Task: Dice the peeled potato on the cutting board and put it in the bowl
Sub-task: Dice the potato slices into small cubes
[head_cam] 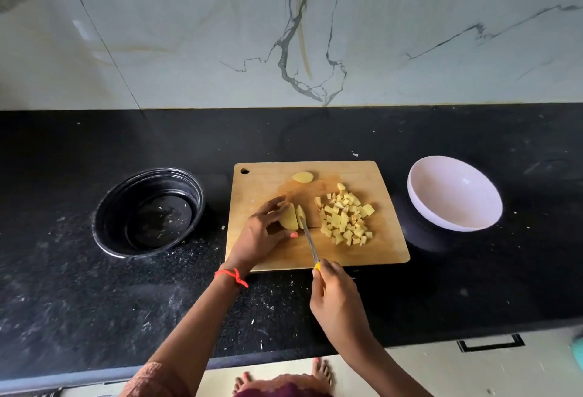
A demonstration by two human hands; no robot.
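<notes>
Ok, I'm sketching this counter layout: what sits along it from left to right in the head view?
black bowl → left hand on the potato piece → knife → diced potato pile → white bowl

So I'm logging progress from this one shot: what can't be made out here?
- Potato piece, head view: its left part is covered by the left hand.
- Knife handle: wrapped by the right hand; only a yellow tip shows.
- Black bowl: the specks inside are too small to identify.
</notes>
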